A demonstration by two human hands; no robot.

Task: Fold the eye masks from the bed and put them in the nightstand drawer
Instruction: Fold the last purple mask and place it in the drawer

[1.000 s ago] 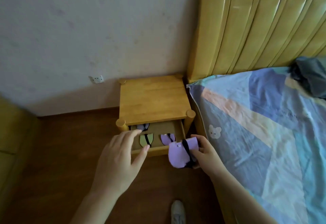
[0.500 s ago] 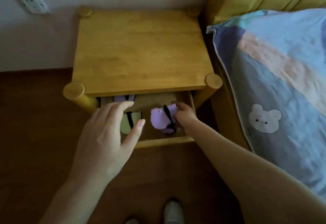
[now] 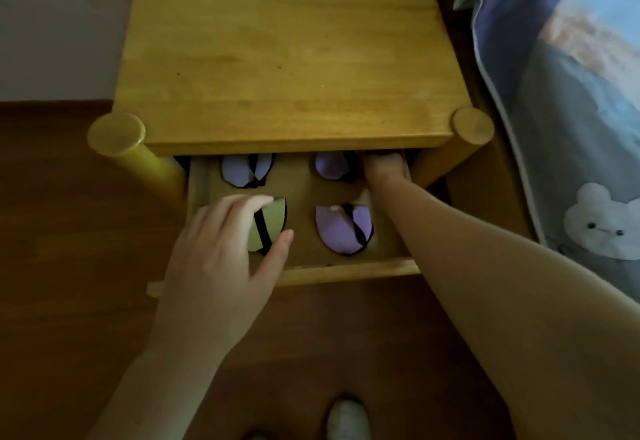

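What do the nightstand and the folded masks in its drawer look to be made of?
Nightstand: seemingly solid wood with a yellowish, lightly glossy finish; grain lines and jointed boards show on top. Drawer front matches. Eye masks, e.g. the purple one and the green one: soft matte fabric, apparently, with black edging and strap; the exact cloth cannot be told.

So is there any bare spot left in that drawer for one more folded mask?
Yes: the drawer floor is bare in a strip down the middle, between the green mask and blue mask on one side and the two purple masks on the other. The right hand crowds the back right corner.
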